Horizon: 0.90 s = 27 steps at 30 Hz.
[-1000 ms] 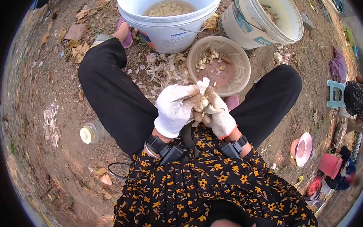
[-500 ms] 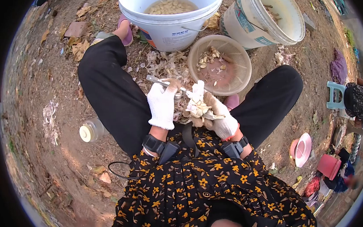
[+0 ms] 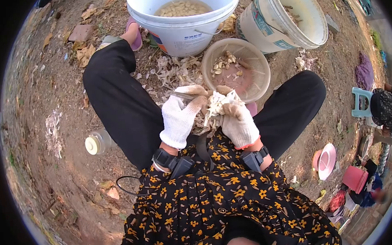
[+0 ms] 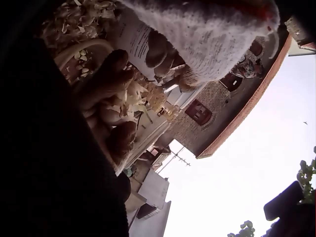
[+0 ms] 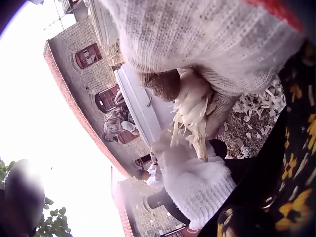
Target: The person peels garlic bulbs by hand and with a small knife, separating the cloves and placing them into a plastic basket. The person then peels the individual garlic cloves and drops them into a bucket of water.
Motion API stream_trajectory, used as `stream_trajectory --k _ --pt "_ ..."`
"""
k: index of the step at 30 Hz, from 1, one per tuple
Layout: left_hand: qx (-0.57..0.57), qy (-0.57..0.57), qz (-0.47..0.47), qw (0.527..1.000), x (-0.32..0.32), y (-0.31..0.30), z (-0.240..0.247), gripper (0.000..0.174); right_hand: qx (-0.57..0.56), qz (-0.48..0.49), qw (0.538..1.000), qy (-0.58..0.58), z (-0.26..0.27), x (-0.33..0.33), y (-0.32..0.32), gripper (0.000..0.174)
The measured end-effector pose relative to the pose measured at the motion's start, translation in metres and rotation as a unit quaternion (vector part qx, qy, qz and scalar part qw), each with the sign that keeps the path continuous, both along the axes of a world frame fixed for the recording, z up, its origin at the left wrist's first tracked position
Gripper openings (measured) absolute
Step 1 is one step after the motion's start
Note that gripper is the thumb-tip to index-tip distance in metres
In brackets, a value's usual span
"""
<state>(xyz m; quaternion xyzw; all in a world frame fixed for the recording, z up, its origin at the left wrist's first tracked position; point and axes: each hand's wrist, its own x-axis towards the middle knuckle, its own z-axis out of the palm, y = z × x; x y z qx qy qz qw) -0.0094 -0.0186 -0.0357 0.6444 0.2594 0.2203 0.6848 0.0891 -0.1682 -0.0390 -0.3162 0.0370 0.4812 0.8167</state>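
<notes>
Both hands wear white knit gloves with soiled brownish fingers. My left hand grips a slim metal knife, its tip hidden among the fingers. My right hand holds a garlic bulb with loose papery skin hanging from it. Left fingertips come right up to the bulb's far side. From the right wrist view, the garlic shows pale, ragged layers between the right thumb and fingers. Just beyond the hands sits a beige plastic basket with loose cloves inside.
A white bucket holding cloves in liquid stands ahead, with a second, tilted bucket at its right. Peeled skins litter the ground between the legs. A lidded jar lies at left; a blue stool and another person are far right.
The left hand drew away leftward with the knife, then came back to the bulb. The right hand kept the garlic and has turned, its back now facing up more.
</notes>
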Motion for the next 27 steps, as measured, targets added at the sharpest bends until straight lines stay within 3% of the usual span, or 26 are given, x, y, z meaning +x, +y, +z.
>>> stream_trajectory --k 7,13,16,22,27 --pt "-0.059 -0.059 -0.057 0.995 0.004 -0.005 0.009 0.024 -0.026 0.019 0.997 -0.064 -0.007 0.003 0.002 0.056" --pt "0.011 -0.059 -0.072 0.996 0.004 -0.005 -0.005 0.024 -0.031 0.024 0.997 -0.066 -0.008 0.000 0.005 0.050" --pt "-0.057 -0.064 -0.045 0.995 0.004 -0.007 -0.005 0.024 -0.025 0.030 0.998 -0.055 -0.010 0.001 0.004 0.049" --pt "0.006 -0.063 -0.031 0.998 0.004 -0.004 -0.005 0.024 -0.026 0.012 0.999 -0.041 0.003 -0.001 0.009 0.049" --pt "-0.052 -0.048 -0.006 0.997 0.005 -0.008 0.002 0.022 -0.039 0.011 0.997 -0.064 -0.006 0.001 0.006 0.051"
